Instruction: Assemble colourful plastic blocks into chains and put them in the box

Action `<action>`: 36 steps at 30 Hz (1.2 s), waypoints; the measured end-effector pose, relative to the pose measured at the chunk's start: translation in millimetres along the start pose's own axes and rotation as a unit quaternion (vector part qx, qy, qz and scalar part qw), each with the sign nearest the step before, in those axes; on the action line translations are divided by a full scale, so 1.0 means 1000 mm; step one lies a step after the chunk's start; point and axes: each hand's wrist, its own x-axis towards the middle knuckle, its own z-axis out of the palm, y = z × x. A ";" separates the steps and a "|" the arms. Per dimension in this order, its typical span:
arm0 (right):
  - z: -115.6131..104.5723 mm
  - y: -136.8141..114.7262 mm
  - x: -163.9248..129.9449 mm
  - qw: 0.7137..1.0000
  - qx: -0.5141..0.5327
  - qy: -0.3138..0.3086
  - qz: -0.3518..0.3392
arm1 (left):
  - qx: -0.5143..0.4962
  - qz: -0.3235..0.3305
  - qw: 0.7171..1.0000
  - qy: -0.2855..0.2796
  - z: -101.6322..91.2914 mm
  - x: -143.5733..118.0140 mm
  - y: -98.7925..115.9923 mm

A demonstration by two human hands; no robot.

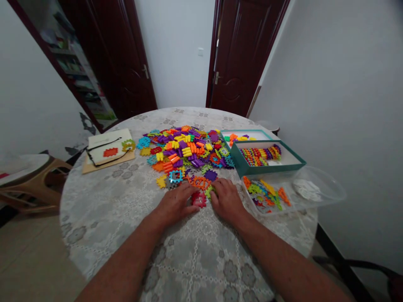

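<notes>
On the patterned tablecloth, my left hand (pixel 179 202) grips the left edge of a red toothed plastic building piece (pixel 199 199), thumb below and fingers above. My right hand (pixel 227 199) has its fingers and thumb closed around a lime-green toothed piece (pixel 209 191), just right of the red one. Whether the two pieces are joined I cannot tell. Directly beyond my fingers lies an orange piece (pixel 200 182). A blue square frame piece (pixel 175 176) and a purple piece (pixel 210 175) are close by, at the front of a large colourful pile (pixel 185 149).
Right of the pile stands a green-sided box (pixel 252 170) with rows of colourful parts; its lid (pixel 264 134) lies behind. In front is a clear plastic tray (pixel 292 205) with loose pieces. Glasses (pixel 103 144) rest on a booklet (pixel 108 136) at the left.
</notes>
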 end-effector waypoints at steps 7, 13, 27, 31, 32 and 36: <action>-0.010 -0.001 -0.003 0.998 0.046 -0.021 -0.036 | -0.087 0.019 0.996 0.018 -0.001 0.002 0.001; -0.028 -0.002 -0.006 0.998 0.006 -0.057 -0.025 | -0.146 0.034 0.989 0.011 -0.003 0.006 0.002; -0.031 -0.004 -0.008 0.996 0.018 -0.088 -0.001 | -0.201 -0.033 0.979 -0.032 -0.008 0.006 0.009; -0.031 -0.004 -0.010 0.995 -0.010 -0.097 0.013 | -0.211 -0.023 0.977 -0.034 -0.009 0.006 0.012; -0.031 -0.004 -0.010 0.995 -0.007 -0.100 0.013 | -0.212 -0.020 0.976 -0.035 -0.009 0.006 0.012; -0.027 -0.004 -0.012 0.994 0.054 -0.098 0.009 | -0.206 -0.008 0.978 -0.027 -0.007 0.007 0.009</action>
